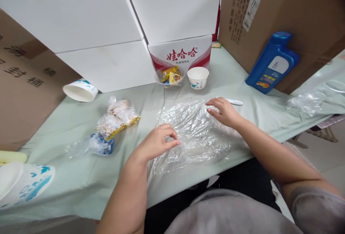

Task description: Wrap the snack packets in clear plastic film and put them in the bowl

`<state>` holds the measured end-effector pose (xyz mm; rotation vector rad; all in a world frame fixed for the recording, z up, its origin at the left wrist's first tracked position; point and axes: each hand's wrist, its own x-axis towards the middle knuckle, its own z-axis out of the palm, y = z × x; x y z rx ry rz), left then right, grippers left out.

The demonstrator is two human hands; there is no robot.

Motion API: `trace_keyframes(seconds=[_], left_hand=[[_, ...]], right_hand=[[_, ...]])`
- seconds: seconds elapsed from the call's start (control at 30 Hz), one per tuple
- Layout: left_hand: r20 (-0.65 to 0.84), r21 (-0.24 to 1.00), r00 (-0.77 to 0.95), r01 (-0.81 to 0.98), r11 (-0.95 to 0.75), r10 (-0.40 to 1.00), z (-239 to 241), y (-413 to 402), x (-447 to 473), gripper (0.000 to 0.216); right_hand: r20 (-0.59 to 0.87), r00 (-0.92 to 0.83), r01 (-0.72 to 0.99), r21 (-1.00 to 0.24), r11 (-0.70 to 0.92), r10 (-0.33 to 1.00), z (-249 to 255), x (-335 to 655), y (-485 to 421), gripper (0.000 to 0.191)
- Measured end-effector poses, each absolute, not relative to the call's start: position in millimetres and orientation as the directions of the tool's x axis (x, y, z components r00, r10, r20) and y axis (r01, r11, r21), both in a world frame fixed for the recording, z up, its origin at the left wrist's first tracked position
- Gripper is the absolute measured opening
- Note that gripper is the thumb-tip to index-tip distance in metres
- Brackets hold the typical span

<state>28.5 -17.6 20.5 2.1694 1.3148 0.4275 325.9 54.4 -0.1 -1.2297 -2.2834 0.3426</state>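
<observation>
A crumpled sheet of clear plastic film (194,133) lies spread on the pale green table (81,176) in front of me. My left hand (157,142) rests on its near left part with the fingers curled and the fingertips pressing the film. On the film's far right edge lies my right hand (223,112), fingers stretched and slightly bent on the plastic. Just past the right hand is a small white stick-like object (234,102).
A clear bag of wrapped snacks (113,126) lies left of the film. Behind stand a clear cup of snacks (169,76), a paper bowl (198,77), a red-and-white carton (180,55) and cardboard boxes. A blue bottle (272,63) leans at right. Paper cups (80,90) lie left.
</observation>
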Motion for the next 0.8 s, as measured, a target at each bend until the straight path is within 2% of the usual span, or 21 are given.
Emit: trace_keyframes(seconds=[0.07,0.13,0.2,0.3,0.37,0.43,0.5,0.6,0.7,0.8], left_hand=[[-0.099,0.607,0.561,0.688,-0.397,0.822,22.9,-22.8,34.8,0.022],[-0.167,0.578,0.594,0.706,-0.409,0.787,21.7,-24.9,40.0,0.023],[-0.208,0.543,0.587,0.735,-0.406,0.783,18.6,-25.3,43.8,0.030],[-0.198,0.477,0.568,0.768,-0.427,0.799,13.0,-26.1,47.0,0.053],[-0.182,0.440,0.573,0.774,-0.455,0.799,9.3,-28.1,48.8,0.069],[-0.191,0.408,0.577,0.782,-0.471,0.794,6.6,-31.1,51.5,0.076],[-0.210,0.378,0.567,0.798,-0.469,0.796,5.9,-34.4,55.1,0.069],[-0.239,0.361,0.550,0.815,-0.453,0.800,9.1,-37.9,59.3,0.039],[-0.238,0.391,0.572,0.796,-0.462,0.785,15.1,-37.8,57.6,0.012],[-0.197,0.437,0.583,0.772,-0.462,0.789,22.8,-35.8,49.0,0.010]], right_hand=[[0.312,-0.552,0.579,-0.523,0.625,0.773,9.7,333.7,25.2,0.044],[0.199,-0.744,0.445,-0.565,0.695,0.638,9.4,340.3,-6.9,0.049],[0.101,-0.840,0.410,-0.526,0.745,0.534,-1.9,347.0,-34.3,0.059],[0.092,-0.799,0.520,-0.391,0.759,0.595,-27.8,359.2,-57.6,0.063],[0.154,-0.727,0.592,-0.354,0.724,0.669,-40.1,367.5,-63.1,0.051],[0.246,-0.660,0.612,-0.371,0.698,0.710,-44.3,374.0,-64.6,0.035],[0.335,-0.614,0.588,-0.410,0.698,0.714,-42.4,377.8,-64.7,0.028],[0.427,-0.546,0.546,-0.473,0.692,0.721,-37.0,379.7,-63.9,0.025],[0.459,-0.440,0.561,-0.531,0.635,0.772,-34.4,380.3,-61.9,0.024],[0.445,-0.398,0.542,-0.591,0.597,0.802,-31.9,380.6,-59.7,0.027]])
